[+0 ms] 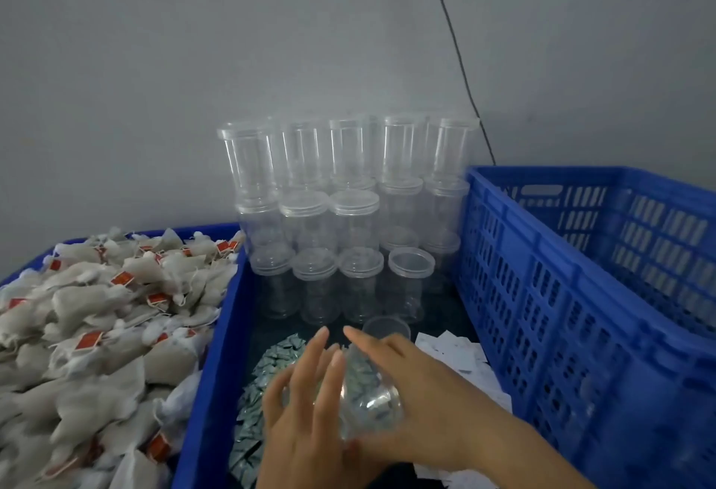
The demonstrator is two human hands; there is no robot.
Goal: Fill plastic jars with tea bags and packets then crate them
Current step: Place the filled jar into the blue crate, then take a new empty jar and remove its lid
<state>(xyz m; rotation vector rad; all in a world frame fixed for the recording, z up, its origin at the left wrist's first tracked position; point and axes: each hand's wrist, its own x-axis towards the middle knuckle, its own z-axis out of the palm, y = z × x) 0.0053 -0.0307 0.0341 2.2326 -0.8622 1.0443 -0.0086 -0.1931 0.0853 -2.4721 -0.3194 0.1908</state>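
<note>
Currently, low in the centre of the frame, I hold a clear plastic jar tipped on its side, my right hand curled round its body and my left hand at its mouth with fingers spread and mostly straight; the blur leaves me unable to tell whether they pinch anything. Small grey-green packets lie heaped just beneath, so I judge the tilt is meant to feed them in. Empty jars stand stacked against the wall at centre, within easy reach. Tea bags fill the tray at lower left, white slips lie to the right of my hands, and the blue crate waits at right for finished jars.
</note>
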